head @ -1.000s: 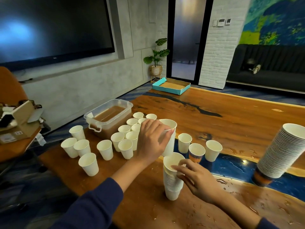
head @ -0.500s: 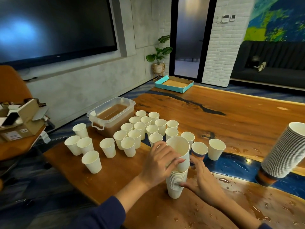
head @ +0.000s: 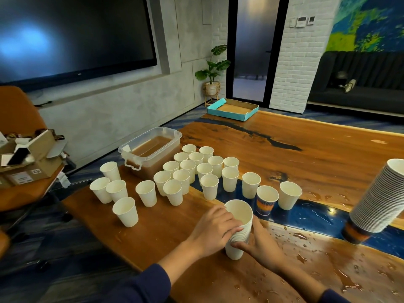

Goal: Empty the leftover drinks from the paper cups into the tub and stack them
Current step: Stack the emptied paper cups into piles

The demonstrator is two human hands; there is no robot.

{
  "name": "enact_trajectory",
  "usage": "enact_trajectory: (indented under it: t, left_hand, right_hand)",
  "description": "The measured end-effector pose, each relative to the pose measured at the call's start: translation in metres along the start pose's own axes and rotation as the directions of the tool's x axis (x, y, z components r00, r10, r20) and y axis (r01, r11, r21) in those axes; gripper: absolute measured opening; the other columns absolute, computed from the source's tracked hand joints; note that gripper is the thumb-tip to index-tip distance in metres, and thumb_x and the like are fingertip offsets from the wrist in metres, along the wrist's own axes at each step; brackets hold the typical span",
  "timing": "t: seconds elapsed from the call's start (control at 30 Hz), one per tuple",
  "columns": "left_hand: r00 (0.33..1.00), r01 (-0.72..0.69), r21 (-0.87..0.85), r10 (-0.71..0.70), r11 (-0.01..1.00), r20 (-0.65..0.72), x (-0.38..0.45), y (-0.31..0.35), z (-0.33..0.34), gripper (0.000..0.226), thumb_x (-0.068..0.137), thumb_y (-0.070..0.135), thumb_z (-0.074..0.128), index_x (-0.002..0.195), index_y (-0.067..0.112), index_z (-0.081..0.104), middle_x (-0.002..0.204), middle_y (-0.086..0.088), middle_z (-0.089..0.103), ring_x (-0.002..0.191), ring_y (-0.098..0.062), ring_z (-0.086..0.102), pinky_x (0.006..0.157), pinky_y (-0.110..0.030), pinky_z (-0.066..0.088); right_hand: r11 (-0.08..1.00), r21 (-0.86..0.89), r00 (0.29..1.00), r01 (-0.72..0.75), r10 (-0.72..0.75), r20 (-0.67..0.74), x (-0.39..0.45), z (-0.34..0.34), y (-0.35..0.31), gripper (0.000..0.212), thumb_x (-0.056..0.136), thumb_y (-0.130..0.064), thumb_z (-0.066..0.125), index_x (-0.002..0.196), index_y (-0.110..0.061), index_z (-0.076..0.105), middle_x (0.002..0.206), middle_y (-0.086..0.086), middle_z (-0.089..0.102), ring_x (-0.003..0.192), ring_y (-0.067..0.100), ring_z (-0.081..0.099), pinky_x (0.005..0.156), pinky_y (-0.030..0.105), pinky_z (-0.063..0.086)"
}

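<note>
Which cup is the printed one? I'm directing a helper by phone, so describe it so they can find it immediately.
Start at the blue resin strip crossing the wooden table, just beyond the short stack that both hands hold. There the printed cup stands between two loose white cups. It alone among the single cups has a dark blue and orange wall; the rest are plain white.

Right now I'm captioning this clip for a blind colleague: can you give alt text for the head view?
Both hands, left hand and right hand, grip a short stack of white paper cups on a wet wooden table. Beyond stand many loose white cups, a clear tub of brown liquid, and a tall leaning cup stack at right.
</note>
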State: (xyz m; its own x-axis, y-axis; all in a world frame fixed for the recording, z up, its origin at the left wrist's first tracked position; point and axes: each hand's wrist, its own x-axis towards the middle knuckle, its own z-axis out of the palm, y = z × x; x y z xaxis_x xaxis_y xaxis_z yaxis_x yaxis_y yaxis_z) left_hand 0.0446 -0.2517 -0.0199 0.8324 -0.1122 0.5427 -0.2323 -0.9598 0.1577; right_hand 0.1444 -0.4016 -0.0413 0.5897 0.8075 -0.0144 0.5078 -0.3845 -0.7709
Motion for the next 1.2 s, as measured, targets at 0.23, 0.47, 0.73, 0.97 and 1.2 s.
enact_trajectory:
  t: [0.23,0.47,0.73,0.97,1.2]
  left_hand:
    - [0.992,0.072,-0.063,-0.064,0.995,0.112,-0.004,0.002,-0.001,0.042,0.103,0.035,0.032,0.110,0.017,0.069,0.104,0.002,0.069,0.100,-0.011,0.056,0.100,-0.027,0.040]
    - [0.917,0.389,-0.075,-0.394,0.918,-0.069,0.002,-0.033,-0.036,0.031,0.099,0.027,0.047,0.126,0.023,0.061,0.126,0.006,0.060,0.120,-0.007,0.046,0.106,-0.025,0.031]
    - [0.615,0.782,0.136,-0.788,0.608,-0.012,-0.033,-0.096,-0.076,0.035,0.098,0.028,0.050,0.133,0.028,0.051,0.141,0.007,0.046,0.132,-0.014,0.037,0.109,-0.028,0.031]
    - [0.426,0.845,0.360,-0.905,0.395,-0.010,-0.084,-0.145,-0.090,0.047,0.096,0.035,0.054,0.140,0.024,0.042,0.145,0.002,0.041,0.134,-0.016,0.037,0.111,-0.029,0.029]
    - [0.380,0.781,0.524,-0.924,0.341,0.034,-0.123,-0.176,-0.094,0.052,0.095,0.037,0.056,0.142,0.022,0.039,0.145,0.000,0.042,0.135,-0.018,0.037,0.113,-0.031,0.028]
  right_hand:
    - [0.990,-0.112,0.992,-0.082,0.092,0.086,0.001,-0.009,-0.003,0.082,0.080,-0.038,0.074,0.142,-0.037,0.020,0.148,-0.013,0.034,0.135,0.010,0.036,0.113,0.036,0.032]
    - [0.958,-0.283,0.998,-0.057,0.056,-0.011,0.019,-0.069,-0.037,0.066,0.085,0.009,0.052,0.138,-0.025,0.035,0.148,0.000,0.036,0.136,0.024,0.031,0.114,0.043,0.028]
    - [0.895,-0.419,0.970,0.156,-0.220,-0.109,0.068,-0.052,-0.109,0.044,0.091,-0.013,0.056,0.133,-0.023,0.046,0.137,-0.002,0.049,0.124,0.019,0.045,0.105,0.033,0.031]
    - [0.898,-0.383,0.973,0.219,-0.228,0.023,0.120,0.035,-0.149,0.038,0.091,-0.022,0.059,0.129,-0.024,0.054,0.137,-0.003,0.049,0.114,0.019,0.055,0.093,0.032,0.050]
    - [0.851,-0.508,0.987,0.132,-0.063,0.150,0.173,0.117,-0.143,0.051,0.093,-0.013,0.053,0.142,-0.022,0.039,0.148,0.000,0.038,0.114,0.024,0.057,0.086,0.032,0.052]
